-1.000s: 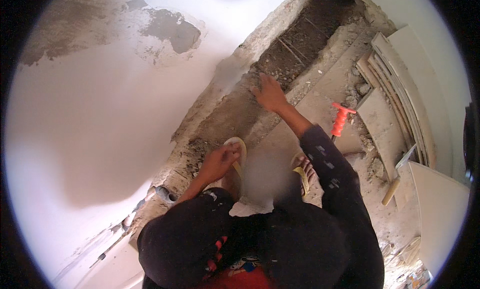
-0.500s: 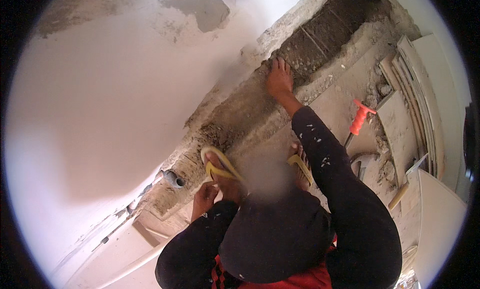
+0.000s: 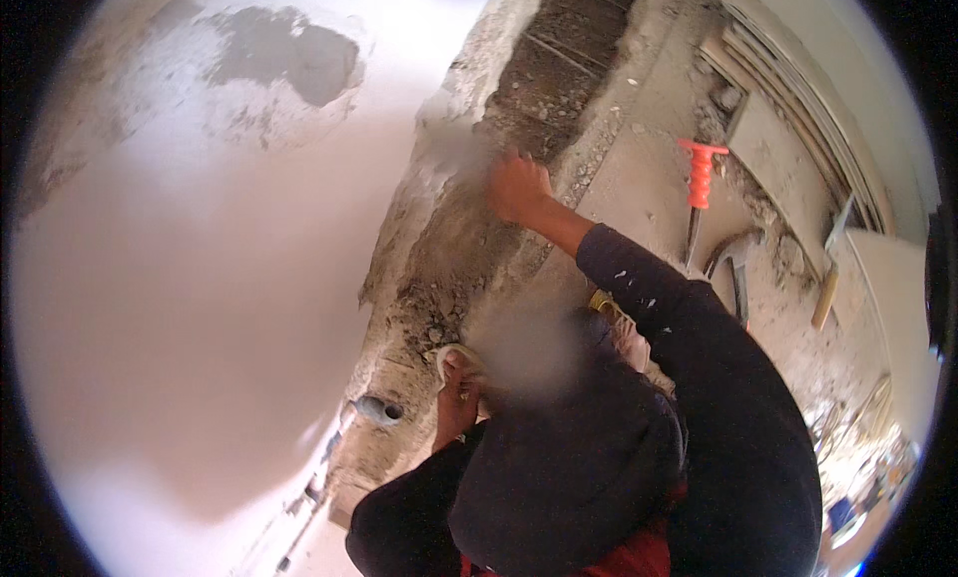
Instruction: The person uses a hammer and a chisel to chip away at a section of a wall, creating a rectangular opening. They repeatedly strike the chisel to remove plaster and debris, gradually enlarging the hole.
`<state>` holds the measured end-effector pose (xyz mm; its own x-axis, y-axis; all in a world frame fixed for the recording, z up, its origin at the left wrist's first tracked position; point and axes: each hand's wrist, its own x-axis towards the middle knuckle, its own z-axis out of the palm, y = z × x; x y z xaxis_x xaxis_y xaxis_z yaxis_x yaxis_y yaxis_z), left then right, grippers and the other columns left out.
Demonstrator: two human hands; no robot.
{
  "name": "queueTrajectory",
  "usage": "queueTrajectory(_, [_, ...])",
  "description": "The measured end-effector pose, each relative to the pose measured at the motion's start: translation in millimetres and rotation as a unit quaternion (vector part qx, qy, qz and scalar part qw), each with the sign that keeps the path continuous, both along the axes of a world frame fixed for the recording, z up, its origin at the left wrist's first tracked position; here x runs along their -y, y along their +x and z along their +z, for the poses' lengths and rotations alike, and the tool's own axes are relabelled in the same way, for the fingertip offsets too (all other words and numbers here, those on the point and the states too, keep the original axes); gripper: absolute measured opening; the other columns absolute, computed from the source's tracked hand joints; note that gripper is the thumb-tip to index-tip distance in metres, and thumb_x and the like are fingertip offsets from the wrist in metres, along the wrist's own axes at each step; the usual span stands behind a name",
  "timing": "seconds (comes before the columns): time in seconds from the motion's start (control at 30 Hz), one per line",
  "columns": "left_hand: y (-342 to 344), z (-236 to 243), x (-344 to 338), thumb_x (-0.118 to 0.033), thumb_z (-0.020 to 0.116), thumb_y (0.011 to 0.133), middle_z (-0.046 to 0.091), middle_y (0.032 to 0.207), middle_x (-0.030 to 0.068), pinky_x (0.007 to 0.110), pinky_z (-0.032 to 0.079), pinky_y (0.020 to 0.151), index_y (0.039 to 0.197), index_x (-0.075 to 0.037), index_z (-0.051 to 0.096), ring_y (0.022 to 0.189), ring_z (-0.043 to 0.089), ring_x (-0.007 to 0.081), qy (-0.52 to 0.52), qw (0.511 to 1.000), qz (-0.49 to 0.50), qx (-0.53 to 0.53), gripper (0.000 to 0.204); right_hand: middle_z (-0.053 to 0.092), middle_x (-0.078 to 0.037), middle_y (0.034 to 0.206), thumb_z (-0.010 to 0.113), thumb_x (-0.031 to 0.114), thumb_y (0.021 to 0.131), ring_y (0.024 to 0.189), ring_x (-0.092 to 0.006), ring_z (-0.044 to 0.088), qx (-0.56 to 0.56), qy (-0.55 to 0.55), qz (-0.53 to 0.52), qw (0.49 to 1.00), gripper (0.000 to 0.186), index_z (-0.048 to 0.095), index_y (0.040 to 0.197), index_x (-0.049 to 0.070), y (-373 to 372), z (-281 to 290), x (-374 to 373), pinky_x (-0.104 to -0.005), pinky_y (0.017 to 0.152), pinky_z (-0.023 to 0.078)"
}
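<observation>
My right hand (image 3: 517, 188) reaches into the dug trench (image 3: 449, 243) along the wall. Its fingers are curled down against the loose earth, and whatever they grip is hidden. Close to my body, my left hand (image 3: 455, 405) is by my foot in a yellow flip-flop (image 3: 444, 359); its fingers are partly hidden. Crumbled soil (image 3: 429, 307) lies in the trench between the hands. A grey pipe end (image 3: 379, 410) sticks out at the wall's foot, left of my left hand.
A chisel with an orange hand guard (image 3: 701, 183) lies on the floor at the right, beside a hammer (image 3: 736, 263). Farther right are a trowel (image 3: 828, 288) and leaning boards (image 3: 798, 98). Thin rods (image 3: 564, 53) cross the trench's far end.
My right hand has drawn back along the trench toward me, its fingers now curled. My left hand has moved toward the flip-flop. The whole view has turned and shifted.
</observation>
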<state>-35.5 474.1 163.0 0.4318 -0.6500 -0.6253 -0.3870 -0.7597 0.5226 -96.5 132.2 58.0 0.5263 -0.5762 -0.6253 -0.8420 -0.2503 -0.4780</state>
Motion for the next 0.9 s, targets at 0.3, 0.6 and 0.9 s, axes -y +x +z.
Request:
queueTrajectory(0.3, [-1, -26, 23, -0.013, 0.062, 0.081, 0.06, 0.077, 0.0156, 0.041, 0.046, 0.071, 0.096, -0.006, 0.057, 0.076, 0.058, 0.036, -0.121, 0.98, -0.143, 0.067, 0.017, 0.048, -0.024, 0.118, 0.052, 0.03, 0.084, 0.114, -0.0387, 0.042, 0.028, -0.28, 0.061, 0.958, 0.04, 0.06, 0.107, -0.002, -12, -102, 9, -0.0542, 0.089, 0.04])
queueTrajectory(0.6, [-11, -63, -7, -0.011, 0.063, 0.076, 0.059, 0.079, 0.0159, 0.052, 0.037, 0.077, 0.089, -0.008, 0.06, 0.078, 0.054, 0.0389, -0.201, 0.956, -0.132, 0.17, 0.013, 0.049, -0.021, 0.122, 0.056, 0.031, 0.079, 0.119, -0.0346, 0.041, -0.015, -0.169, 0.094, 0.981, 0.037, 0.062, 0.101, 0.002, -9, -86, 6, -0.0491, 0.093, 0.038])
queueTrajectory(0.9, [7, -99, -43, -0.01, 0.062, 0.074, 0.058, 0.084, 0.0167, 0.053, 0.037, 0.076, 0.088, -0.006, 0.061, 0.079, 0.053, 0.0386, -0.146, 0.977, -0.114, 0.107, 0.014, 0.046, -0.018, 0.125, 0.053, 0.029, 0.083, 0.11, -0.0332, 0.05, 0.014, -0.202, -0.113, 0.973, 0.037, 0.054, 0.11, 0.004, -5, -40, 75, -0.0438, 0.085, 0.047])
